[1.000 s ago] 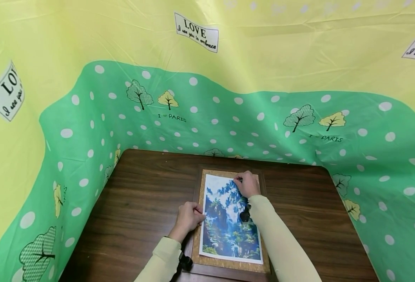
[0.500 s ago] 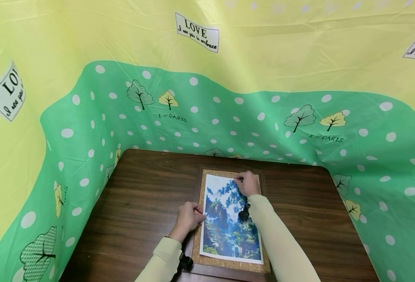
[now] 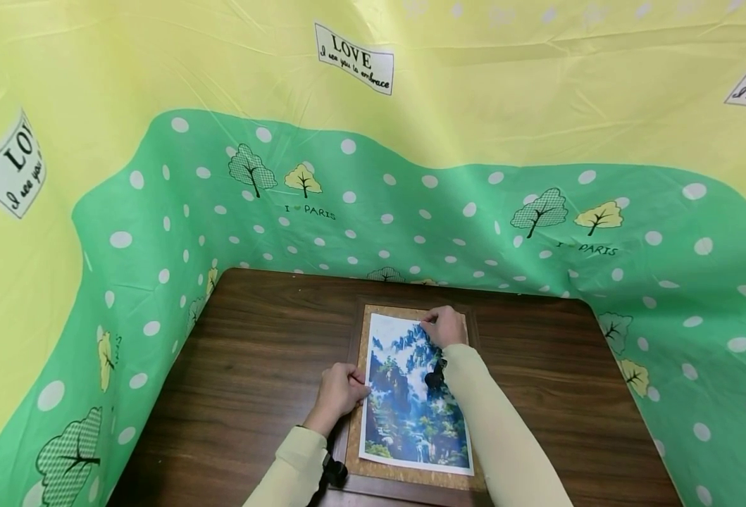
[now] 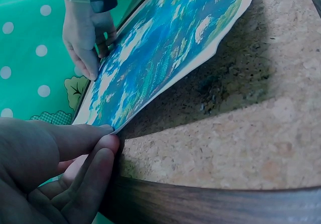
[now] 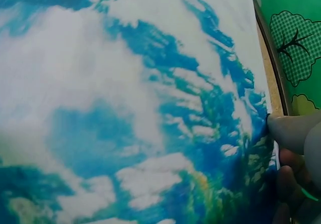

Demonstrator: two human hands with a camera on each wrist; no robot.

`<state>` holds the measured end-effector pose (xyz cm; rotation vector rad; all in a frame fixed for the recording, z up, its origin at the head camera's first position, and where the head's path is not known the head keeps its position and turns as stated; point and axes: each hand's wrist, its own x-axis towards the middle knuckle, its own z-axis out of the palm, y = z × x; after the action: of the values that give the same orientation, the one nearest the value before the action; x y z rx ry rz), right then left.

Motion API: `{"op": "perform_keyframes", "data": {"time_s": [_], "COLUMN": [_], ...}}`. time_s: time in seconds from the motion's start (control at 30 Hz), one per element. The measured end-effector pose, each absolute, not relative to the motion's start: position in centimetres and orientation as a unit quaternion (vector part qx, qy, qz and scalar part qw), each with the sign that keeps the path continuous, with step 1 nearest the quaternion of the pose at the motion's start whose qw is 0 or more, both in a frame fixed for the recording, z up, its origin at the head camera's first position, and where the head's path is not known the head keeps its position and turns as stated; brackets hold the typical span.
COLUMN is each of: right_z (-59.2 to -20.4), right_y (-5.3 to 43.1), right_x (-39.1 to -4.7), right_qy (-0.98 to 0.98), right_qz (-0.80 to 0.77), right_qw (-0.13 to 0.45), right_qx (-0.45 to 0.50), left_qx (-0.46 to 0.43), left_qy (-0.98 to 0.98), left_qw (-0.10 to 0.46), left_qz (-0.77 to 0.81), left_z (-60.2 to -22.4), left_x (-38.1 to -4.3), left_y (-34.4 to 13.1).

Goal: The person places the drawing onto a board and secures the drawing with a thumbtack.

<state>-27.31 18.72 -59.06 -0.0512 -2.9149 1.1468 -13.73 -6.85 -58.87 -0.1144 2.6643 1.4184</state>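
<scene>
A printed landscape sheet (image 3: 404,401), blue mountains and greenery with a white border, lies over a cork board (image 3: 423,477) in a dark wooden frame. My left hand (image 3: 337,389) pinches the sheet's left edge between thumb and fingers. In the left wrist view that side of the sheet (image 4: 165,48) is raised, and its shadow falls on the cork below. At the far edge my right hand (image 3: 446,328) pinches the sheet. The right wrist view shows the thumb (image 5: 291,131) on top and curled fingers (image 5: 291,176) at the edge underneath.
The frame rests on a dark wood-grain table (image 3: 252,352). Behind and beside the table hangs a green and yellow curtain (image 3: 347,183) with dots and trees. A small black device (image 3: 334,470) is strapped at the left wrist, and another black device (image 3: 434,374) at the right.
My right wrist has shifted slightly up and left, with its fingers still at the far edge of the sheet. The left hand and the sheet look unchanged.
</scene>
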Motion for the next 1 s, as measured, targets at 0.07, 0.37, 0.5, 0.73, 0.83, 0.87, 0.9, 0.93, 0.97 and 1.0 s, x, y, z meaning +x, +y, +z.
{"op": "perform_keyframes", "data": {"time_s": [0.07, 0.37, 0.5, 0.73, 0.83, 0.87, 0.9, 0.93, 0.97, 1.0], "right_z": [-58.89, -58.44, -58.28, -58.10, -58.13, -58.16, -58.20, -58.27, -58.35, -58.46], "right_y": [18.64, 18.38, 18.19, 17.99, 18.02, 18.04, 18.08, 18.13, 18.20, 18.28], "right_x": [-27.43, -27.82, -27.95, -27.94, -27.84, -27.79, -27.75, -27.70, -27.66, -27.59], "right_qy": [-0.931, -0.932, -0.933, -0.932, -0.930, -0.928, -0.927, -0.925, -0.923, -0.921], "right_qz": [0.365, 0.357, 0.352, 0.352, 0.358, 0.361, 0.366, 0.370, 0.376, 0.382], "right_qw": [0.000, -0.032, -0.035, -0.037, -0.040, -0.040, -0.040, -0.038, -0.035, -0.032], "right_qx": [-0.021, -0.052, -0.061, -0.075, -0.077, -0.076, -0.076, -0.076, -0.075, -0.075], "left_qx": [-0.043, -0.045, -0.036, -0.032, -0.033, -0.033, -0.034, -0.034, -0.035, -0.035], "left_qy": [0.879, 0.871, 0.870, 0.871, 0.870, 0.870, 0.869, 0.869, 0.868, 0.869], "left_qw": [0.063, 0.064, 0.061, 0.057, 0.058, 0.059, 0.059, 0.059, 0.059, 0.059], "left_qz": [0.471, 0.485, 0.488, 0.488, 0.488, 0.489, 0.490, 0.491, 0.491, 0.491], "left_z": [-58.87, -58.99, -59.08, -59.09, -59.12, -59.15, -59.19, -59.21, -59.22, -59.21], "left_x": [-13.73, -13.64, -13.59, -13.58, -13.59, -13.60, -13.62, -13.64, -13.65, -13.66], "left_y": [-6.82, -6.79, -6.86, -6.89, -6.89, -6.89, -6.89, -6.89, -6.90, -6.91]}}
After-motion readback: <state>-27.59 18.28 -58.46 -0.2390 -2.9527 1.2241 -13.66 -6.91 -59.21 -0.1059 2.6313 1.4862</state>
